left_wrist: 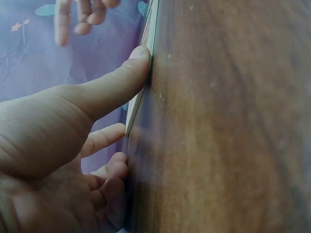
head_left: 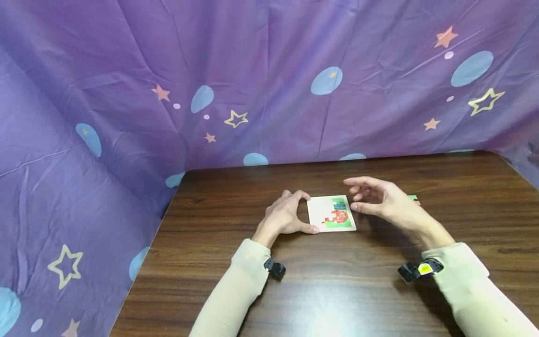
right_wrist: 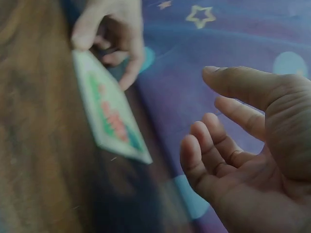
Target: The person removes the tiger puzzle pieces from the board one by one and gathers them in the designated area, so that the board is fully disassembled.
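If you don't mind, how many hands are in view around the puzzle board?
2. The left hand holds the puzzle board at its left corners; the right hand hovers beside the right edge, not touching it. No other hand shows.

- Left hand point(left_wrist: 63, 138) grips a thin pale board point(left_wrist: 132, 112), thumb at its near edge, forefinger farther back.
- Right hand point(left_wrist: 83, 15), only fingers showing, farther right.
- Brown table point(left_wrist: 223, 121) beneath; purple cloth point(left_wrist: 29, 58) at the far side.
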Tool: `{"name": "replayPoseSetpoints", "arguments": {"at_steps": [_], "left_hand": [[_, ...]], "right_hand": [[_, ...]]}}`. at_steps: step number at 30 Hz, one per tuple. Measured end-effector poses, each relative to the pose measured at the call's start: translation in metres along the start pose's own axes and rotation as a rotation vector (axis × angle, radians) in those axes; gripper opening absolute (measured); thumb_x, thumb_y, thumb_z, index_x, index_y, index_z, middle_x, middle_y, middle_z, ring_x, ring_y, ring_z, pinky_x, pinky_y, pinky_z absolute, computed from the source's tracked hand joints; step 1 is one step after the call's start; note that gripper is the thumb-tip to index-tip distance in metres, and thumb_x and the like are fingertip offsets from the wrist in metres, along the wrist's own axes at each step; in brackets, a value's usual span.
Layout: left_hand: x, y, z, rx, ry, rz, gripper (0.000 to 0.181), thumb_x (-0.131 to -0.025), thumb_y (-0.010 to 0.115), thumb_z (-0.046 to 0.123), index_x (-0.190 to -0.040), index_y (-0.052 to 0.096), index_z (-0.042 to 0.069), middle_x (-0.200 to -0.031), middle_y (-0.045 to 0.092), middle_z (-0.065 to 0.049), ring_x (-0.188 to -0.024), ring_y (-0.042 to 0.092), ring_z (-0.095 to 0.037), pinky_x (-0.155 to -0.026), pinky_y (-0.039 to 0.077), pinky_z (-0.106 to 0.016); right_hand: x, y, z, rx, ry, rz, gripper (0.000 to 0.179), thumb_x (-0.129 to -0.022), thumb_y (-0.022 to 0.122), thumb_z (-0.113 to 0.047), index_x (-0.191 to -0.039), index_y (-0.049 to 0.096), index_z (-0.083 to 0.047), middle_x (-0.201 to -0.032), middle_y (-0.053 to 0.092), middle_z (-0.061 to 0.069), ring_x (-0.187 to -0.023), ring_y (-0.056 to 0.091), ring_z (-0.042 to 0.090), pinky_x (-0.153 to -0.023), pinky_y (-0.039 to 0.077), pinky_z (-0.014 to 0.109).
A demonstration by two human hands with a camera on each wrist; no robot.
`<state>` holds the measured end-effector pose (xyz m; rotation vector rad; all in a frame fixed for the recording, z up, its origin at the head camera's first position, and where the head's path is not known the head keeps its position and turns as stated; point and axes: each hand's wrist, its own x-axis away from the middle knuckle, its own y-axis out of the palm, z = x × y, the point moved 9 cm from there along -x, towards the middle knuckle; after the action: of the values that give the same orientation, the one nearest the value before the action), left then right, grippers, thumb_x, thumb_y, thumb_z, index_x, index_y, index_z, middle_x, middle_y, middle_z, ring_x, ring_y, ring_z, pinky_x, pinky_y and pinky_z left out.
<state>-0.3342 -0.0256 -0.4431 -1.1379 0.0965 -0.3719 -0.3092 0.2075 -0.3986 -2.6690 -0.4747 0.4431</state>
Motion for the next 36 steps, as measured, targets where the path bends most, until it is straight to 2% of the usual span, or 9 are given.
{"name": "replayPoseSetpoints", "arguments": {"at_steps": [5,12,14,21,30,36], "left_hand": [[0.000,0.000,0.000,0.006,0.009,0.003,0.094,-0.077,0.101,0.058,-0.156,0.055,0.035,-0.148,0.057,-0.006,-0.134,0.064,-0.026,-0.105,0.055,-0.051],[0.001,0.000,-0.001,0.009,0.007,0.005,0.094,-0.077,0.101,0.058,-0.156,0.055,0.035,-0.148,0.058,-0.006,-0.133,0.064,-0.026,-0.105,0.055,-0.052],[0.001,-0.001,-0.001,0.010,0.005,0.002,0.094,-0.078,0.101,0.058,-0.156,0.055,0.035,-0.148,0.057,-0.006,-0.134,0.064,-0.026,-0.105,0.054,-0.053],[0.000,0.000,-0.001,0.003,0.001,-0.003,0.094,-0.078,0.100,0.059,-0.156,0.054,0.036,-0.148,0.057,-0.005,-0.134,0.063,-0.025,-0.105,0.055,-0.052],[0.001,0.000,0.000,-0.002,0.004,0.004,0.094,-0.077,0.101,0.059,-0.156,0.055,0.035,-0.149,0.057,-0.006,-0.133,0.064,-0.025,-0.105,0.055,-0.052],[0.000,0.001,0.000,-0.004,0.005,0.000,0.095,-0.078,0.100,0.059,-0.157,0.054,0.035,-0.149,0.057,-0.006,-0.134,0.063,-0.025,-0.105,0.055,-0.052]], "right_hand": [[0.000,0.014,0.015,-0.019,-0.004,-0.073,0.055,-0.100,0.081,-0.001,-0.151,0.062,0.001,-0.120,0.064,0.026,-0.096,0.068,0.016,-0.079,0.058,0.025],[0.000,0.030,0.034,-0.004,0.020,-0.152,0.054,-0.099,0.081,0.000,-0.149,0.063,0.002,-0.113,0.065,0.021,-0.092,0.067,0.017,-0.077,0.058,0.026],[0.000,0.032,0.038,-0.012,0.035,-0.157,0.053,-0.099,0.082,-0.001,-0.148,0.063,0.002,-0.112,0.065,0.020,-0.090,0.066,0.017,-0.075,0.058,0.026],[0.001,0.034,0.045,0.059,0.043,-0.157,0.049,-0.095,0.088,-0.006,-0.140,0.069,0.000,-0.105,0.064,0.014,-0.087,0.062,0.015,-0.072,0.054,0.025],[0.005,0.035,0.040,0.175,-0.006,-0.147,0.050,-0.091,0.094,-0.015,-0.137,0.075,-0.011,-0.108,0.062,0.008,-0.092,0.060,0.019,-0.079,0.052,0.026],[0.006,0.035,0.040,0.205,-0.001,-0.138,0.048,-0.092,0.093,-0.018,-0.137,0.076,-0.013,-0.108,0.062,0.007,-0.092,0.060,0.018,-0.080,0.052,0.026]]}}
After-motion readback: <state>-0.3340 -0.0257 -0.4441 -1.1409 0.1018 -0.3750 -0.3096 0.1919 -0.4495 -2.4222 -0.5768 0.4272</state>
